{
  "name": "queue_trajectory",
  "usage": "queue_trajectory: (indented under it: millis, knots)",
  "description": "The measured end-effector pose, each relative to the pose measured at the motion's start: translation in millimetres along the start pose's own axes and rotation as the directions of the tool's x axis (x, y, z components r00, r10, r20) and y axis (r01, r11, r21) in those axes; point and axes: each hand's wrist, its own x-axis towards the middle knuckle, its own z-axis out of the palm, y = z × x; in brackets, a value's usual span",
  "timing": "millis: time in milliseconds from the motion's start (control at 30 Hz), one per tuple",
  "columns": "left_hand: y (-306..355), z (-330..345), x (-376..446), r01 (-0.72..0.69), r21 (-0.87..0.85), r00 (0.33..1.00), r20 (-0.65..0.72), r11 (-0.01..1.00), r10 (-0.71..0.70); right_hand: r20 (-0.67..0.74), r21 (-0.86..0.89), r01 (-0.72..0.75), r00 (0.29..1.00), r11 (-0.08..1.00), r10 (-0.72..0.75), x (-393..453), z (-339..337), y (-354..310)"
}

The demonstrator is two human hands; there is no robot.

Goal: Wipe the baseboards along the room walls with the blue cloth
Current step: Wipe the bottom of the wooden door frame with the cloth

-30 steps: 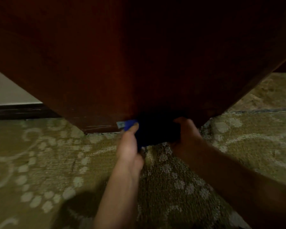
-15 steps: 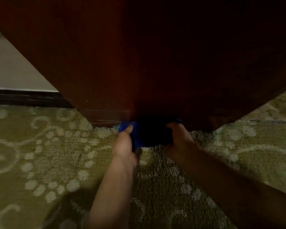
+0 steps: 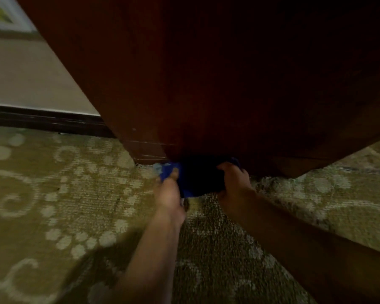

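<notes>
cloth: blue cloth (image 3: 193, 183) bunched at the bottom corner of the dark wooden panel (image 3: 206, 84), down at carpet level — most of it in shadow, only the left edge reads clearly blue.
left hand: left hand (image 3: 169, 194) grips the cloth's left end, thumb on top, fingers curled under — probably anchoring it so it doesn't slide.
right hand: right hand (image 3: 234, 182) curled over the right end, pressing it toward the panel's base; fingertips hidden in the dark.
why two hands: my read — cloth is held stretched between them to wrap the corner edge.
baseboard: dark baseboard (image 3: 42, 119) runs along the beige wall (image 3: 24, 80) at left, well apart from the cloth.
floor: patterned carpet (image 3: 53, 205) under both forearms.
risk: cloth snagging on carpet pile.
</notes>
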Motion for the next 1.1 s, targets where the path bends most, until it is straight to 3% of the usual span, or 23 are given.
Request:
queue_trajectory:
  millis: [100,200,333,500,800,1100]
  knots:
    - [-2,-4,7,0.031,0.008,1.0,0.0,0.999,-0.031,-0.009,-0.046,-0.028,1.0,0.999,0.027,0,-6,-2]
    - [10,-4,-9,0.058,0.021,0.998,0.035,0.998,-0.059,-0.008,-0.206,-0.041,0.999,0.978,0.041,-15,-11,-19]
    - [34,-6,-34,0.097,0.075,0.992,0.071,0.992,-0.102,-0.037,-0.455,0.013,0.999,0.89,-0.033,-43,-6,-42]
    - [84,-7,-70,0.149,0.095,0.988,0.029,0.984,-0.153,0.021,-0.586,0.039,0.999,0.809,-0.033,-94,23,-67]
    - [132,-56,-68,0.109,0.338,0.946,0.253,0.935,-0.202,0.006,-0.494,0.07,0.997,0.866,-0.077,-114,41,-30]
    - [131,-97,20,0.122,0.343,0.963,0.186,0.931,-0.194,-0.038,-0.106,-0.095,0.995,0.99,0.092,-21,69,64]
